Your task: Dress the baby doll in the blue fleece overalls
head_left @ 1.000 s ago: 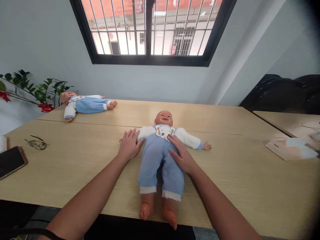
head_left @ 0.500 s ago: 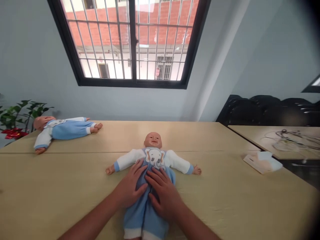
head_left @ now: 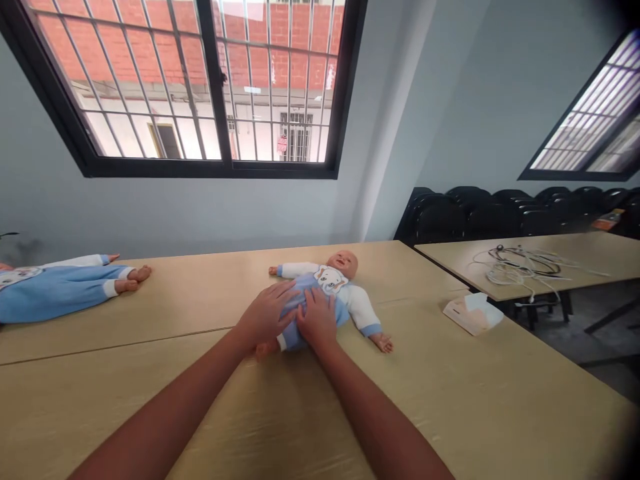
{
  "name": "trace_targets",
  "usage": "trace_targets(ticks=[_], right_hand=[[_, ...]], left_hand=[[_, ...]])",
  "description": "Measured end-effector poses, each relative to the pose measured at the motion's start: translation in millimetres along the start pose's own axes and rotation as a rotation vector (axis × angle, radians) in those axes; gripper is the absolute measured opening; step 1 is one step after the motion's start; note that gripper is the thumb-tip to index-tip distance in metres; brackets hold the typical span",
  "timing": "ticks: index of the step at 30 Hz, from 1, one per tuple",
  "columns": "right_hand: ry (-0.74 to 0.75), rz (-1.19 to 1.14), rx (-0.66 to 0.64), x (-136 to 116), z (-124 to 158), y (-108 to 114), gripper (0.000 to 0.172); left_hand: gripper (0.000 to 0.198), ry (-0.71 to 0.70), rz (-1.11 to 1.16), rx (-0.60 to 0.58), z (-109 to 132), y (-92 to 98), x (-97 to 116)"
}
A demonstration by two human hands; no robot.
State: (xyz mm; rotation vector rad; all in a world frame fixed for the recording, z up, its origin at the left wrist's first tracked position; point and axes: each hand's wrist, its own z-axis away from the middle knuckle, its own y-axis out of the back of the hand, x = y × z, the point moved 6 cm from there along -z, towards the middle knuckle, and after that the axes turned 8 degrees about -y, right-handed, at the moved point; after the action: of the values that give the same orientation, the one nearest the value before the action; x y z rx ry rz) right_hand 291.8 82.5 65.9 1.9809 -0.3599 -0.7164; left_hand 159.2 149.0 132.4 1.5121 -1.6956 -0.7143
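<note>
A baby doll [head_left: 356,303] in a blue and white suit with an elephant face on the chest lies on its back on the table [head_left: 280,427]. Its head points away and to the right, and its arms are spread. My left hand [head_left: 267,310] lies flat over the doll's lower body, fingers stretched out. Beside it, my right hand [head_left: 319,319] rests on the doll's belly, with its fingers extended as well. Between and under my hands, part of the suit's trousers is hidden. One bare foot shows below my left hand.
Another doll [head_left: 65,287] in a similar suit lies at the far left, cut off by the frame. An open tissue pack [head_left: 473,313] sits on the right. Coiled cables [head_left: 525,263] lie on a second table; stacked black chairs [head_left: 480,213] stand behind it.
The doll has moved farther away across the table and turned, its head now toward the upper right. Both hands have stayed on it, arms reaching farther. The view has swung to the right.
</note>
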Motion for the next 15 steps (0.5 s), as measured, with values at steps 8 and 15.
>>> trace_targets(ticks=[8,15], right_hand=[[-0.243,0.151,0.055,99.6,-119.9,-12.3,0.056],[-0.296,0.185,0.06,191.2,-193.9,0.0,0.05]], left_hand=[[0.04,0.164,-0.024,0.033,144.9,-4.5,51.5],[0.023,0.411,-0.124,0.142,213.9,9.9,52.4]])
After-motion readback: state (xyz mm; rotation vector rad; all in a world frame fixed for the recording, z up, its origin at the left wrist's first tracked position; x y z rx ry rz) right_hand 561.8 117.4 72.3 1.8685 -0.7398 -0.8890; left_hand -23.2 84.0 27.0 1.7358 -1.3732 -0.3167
